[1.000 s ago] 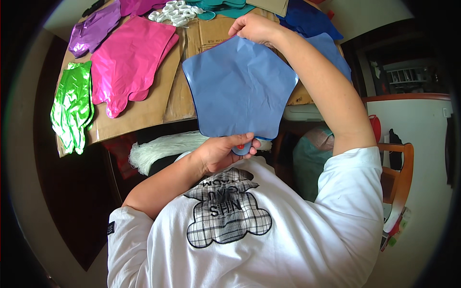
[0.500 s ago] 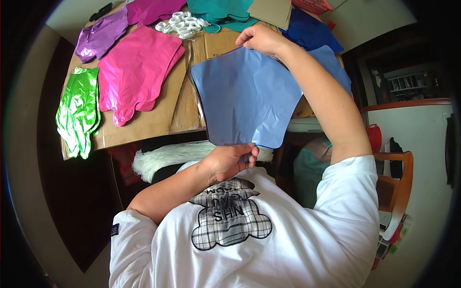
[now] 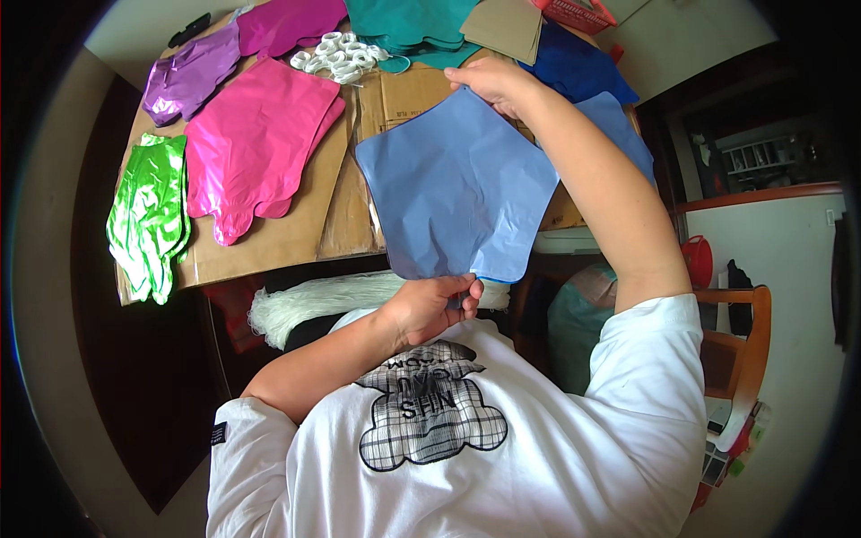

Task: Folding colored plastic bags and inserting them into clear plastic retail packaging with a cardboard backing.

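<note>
A flat, light-blue star-shaped foil balloon, uninflated (image 3: 457,184), hangs stretched between the person's two hands above the near edge of the cardboard-covered table (image 3: 287,238). The left hand (image 3: 432,307) is closed on the balloon's narrow neck at the bottom, just in front of the white printed T-shirt (image 3: 466,448), with fingers curled round the neck and the thumb pressing it from the front. The right hand (image 3: 489,82) reaches far over the table and pinches the balloon's top point between fingertips, so the sheet lies spread between the two grips, its face turned up toward the camera and its side points free. Under the right forearm lie more blue foil balloons (image 3: 592,85), a darker one and a lighter one, partly hidden by the arm. To the left on the cardboard rests a pile of bright pink foil balloons (image 3: 256,148), well apart from the held one; beyond it lie purple foil balloons (image 3: 193,81) and, at the table's left edge, crumpled green foil balloons (image 3: 148,215). Near the right hand sits a heap of small white plastic rings (image 3: 336,56), beside teal foil balloons (image 3: 408,22). A bundle of white string (image 3: 323,300) lies below the table edge, just left of the left hand.
</note>
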`<state>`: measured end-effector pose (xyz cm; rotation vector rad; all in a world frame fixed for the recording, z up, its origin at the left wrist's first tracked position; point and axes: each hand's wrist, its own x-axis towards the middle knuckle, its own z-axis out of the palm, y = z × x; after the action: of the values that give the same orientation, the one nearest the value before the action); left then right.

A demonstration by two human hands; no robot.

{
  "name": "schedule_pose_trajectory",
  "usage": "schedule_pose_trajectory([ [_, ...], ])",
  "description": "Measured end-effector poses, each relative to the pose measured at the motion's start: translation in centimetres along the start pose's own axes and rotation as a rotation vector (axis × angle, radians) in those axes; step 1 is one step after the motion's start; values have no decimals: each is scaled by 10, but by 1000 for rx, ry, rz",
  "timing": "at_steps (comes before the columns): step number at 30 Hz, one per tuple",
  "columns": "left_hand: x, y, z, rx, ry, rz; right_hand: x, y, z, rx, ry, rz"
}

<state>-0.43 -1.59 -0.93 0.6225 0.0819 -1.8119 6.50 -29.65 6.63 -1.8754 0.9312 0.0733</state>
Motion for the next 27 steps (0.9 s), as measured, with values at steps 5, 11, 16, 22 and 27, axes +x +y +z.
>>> schedule_pose_trajectory([
  [5,2,-2,7,2,34,11,6,5,11,-226,136,-88],
  [11,4,-2,7,12,37,6,31,14,13,-478,148,-47],
  [16,1,-2,6,10,35,10,13,5,21,-314,182,-96],
  [22,2,-2,5,6,44,19,2,-2,14,-158,11,-68],
  [27,2,-1,2,20,86,14,-10,-9,-6,-104,-217,-2],
])
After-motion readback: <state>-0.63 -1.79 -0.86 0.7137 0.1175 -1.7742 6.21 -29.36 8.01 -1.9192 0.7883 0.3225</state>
